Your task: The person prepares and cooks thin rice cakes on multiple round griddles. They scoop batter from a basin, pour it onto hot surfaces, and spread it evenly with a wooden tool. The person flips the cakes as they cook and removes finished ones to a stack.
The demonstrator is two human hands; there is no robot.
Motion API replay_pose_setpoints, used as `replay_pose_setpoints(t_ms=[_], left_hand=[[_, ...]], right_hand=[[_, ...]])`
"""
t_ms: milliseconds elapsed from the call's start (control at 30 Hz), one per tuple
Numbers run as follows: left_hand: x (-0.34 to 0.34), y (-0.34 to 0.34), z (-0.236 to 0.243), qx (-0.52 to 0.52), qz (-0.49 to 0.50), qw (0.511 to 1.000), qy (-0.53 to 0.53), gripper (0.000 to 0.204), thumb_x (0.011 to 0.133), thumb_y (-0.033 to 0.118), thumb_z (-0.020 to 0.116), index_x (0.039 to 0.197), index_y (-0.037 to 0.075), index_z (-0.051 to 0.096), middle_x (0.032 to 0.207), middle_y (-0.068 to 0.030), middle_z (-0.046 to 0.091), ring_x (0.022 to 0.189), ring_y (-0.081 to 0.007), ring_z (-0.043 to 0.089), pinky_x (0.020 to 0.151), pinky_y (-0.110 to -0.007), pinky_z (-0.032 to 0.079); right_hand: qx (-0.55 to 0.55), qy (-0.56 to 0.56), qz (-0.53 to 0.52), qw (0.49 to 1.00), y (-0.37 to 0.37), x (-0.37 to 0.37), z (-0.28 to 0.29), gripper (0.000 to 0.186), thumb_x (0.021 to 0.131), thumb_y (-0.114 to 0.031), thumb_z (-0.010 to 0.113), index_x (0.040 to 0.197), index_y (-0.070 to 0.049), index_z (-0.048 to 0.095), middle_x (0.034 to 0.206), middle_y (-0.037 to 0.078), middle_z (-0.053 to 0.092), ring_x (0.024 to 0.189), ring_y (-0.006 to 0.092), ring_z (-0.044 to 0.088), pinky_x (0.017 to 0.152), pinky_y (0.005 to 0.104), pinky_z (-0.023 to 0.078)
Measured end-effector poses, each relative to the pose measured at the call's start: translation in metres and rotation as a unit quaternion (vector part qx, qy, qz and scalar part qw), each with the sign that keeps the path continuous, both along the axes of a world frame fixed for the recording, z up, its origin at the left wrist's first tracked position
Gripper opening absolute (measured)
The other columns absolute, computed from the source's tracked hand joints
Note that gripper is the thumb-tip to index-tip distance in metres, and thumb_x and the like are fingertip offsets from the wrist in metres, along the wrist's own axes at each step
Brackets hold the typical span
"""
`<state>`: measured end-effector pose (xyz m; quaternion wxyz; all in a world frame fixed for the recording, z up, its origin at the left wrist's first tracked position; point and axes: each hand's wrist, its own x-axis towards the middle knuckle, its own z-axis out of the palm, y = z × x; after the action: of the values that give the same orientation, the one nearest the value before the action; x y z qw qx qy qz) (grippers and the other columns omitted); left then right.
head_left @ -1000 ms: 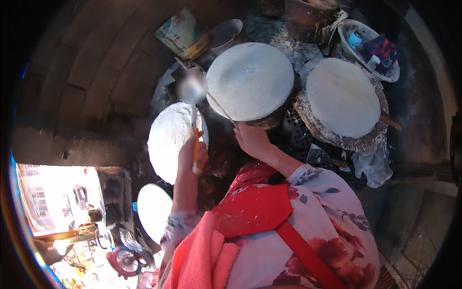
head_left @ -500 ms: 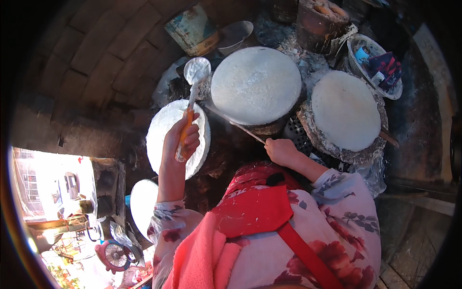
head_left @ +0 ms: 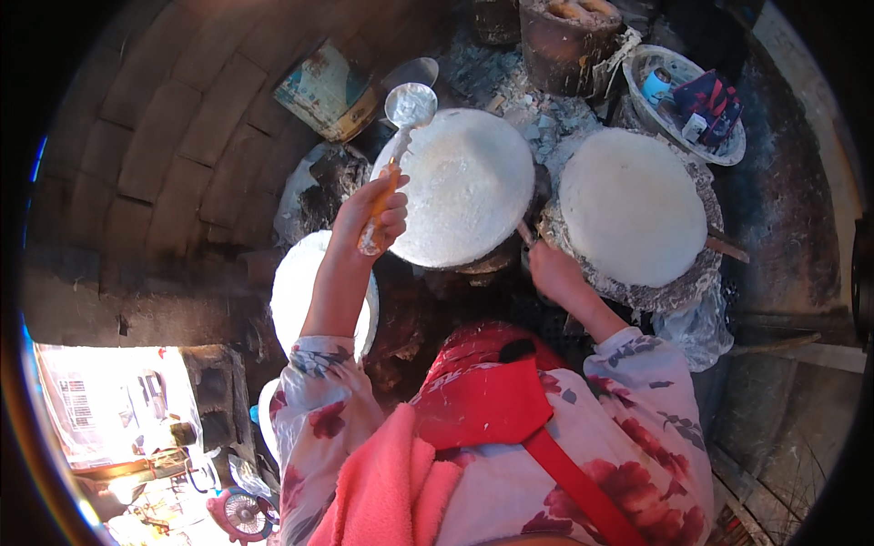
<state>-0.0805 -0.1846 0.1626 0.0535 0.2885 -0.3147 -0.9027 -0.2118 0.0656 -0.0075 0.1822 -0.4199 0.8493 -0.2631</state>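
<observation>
1. A coral-pink towel [head_left: 391, 473] hangs over the shoulder of a person in a red apron [head_left: 482, 405] and floral sleeves [head_left: 319, 391], nearest the camera.

2. The left round white disc [head_left: 309, 273] sits just beyond the left sleeve, partly covered by the raised forearm.

3. The person's right hand [head_left: 557, 273] works low between the centre and right discs, its fingers closed around a thin stick [head_left: 525, 233] that reaches the lower right edge of the centre white disc [head_left: 464, 191]; whether the stick touches the disc is too small to tell.

4. The person's left hand [head_left: 371, 217] is raised, fingers wrapped tightly about the orange handle of a metal ladle [head_left: 411, 106], its whitened bowl pointing away, seen against the centre disc's upper left edge.

5. The right white disc [head_left: 633, 207] lies on a crusted, dark round base [head_left: 710, 202] with a wooden handle [head_left: 728, 246] jutting right; a clear plastic bag [head_left: 694, 329] hangs below.

6. Farther back, a pale basin [head_left: 642, 86] holds a blue can [head_left: 655, 85] and a dark patterned item [head_left: 708, 109], near a soot-stained clay stove [head_left: 569, 50]. A weathered bucket [head_left: 328, 91] stands at left.
</observation>
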Motion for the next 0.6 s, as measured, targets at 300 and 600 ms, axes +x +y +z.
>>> replay_pose_setpoints(t_ms=[300,600], left_hand=[[-0.077,0.001,-0.062,-0.253,-0.007,0.956,-0.147,0.022,0.089,0.027,0.055,0.097,0.008,0.047,0.064,-0.0004,0.045,0.045,-0.0097,0.043,0.039,-0.024,0.035],[-0.103,0.011,-0.136,-0.384,0.063,0.89,-0.237,0.023,0.089,0.023,0.053,0.101,0.005,0.045,0.065,-0.0047,0.051,0.041,-0.0136,0.047,0.037,-0.027,0.039]], right_hand=[[-0.059,-0.205,-0.093,0.973,-0.008,-0.066,-0.01,0.031,0.092,-0.029,0.043,0.087,0.0,0.051,0.067,0.019,0.059,0.053,0.034,0.058,0.051,0.0454,0.046],[-0.099,-0.407,-0.078,0.905,-0.067,-0.076,-0.012,0.03,0.091,-0.024,0.043,0.088,0.004,0.051,0.055,0.011,0.051,0.036,0.0228,0.052,0.039,0.0378,0.042]])
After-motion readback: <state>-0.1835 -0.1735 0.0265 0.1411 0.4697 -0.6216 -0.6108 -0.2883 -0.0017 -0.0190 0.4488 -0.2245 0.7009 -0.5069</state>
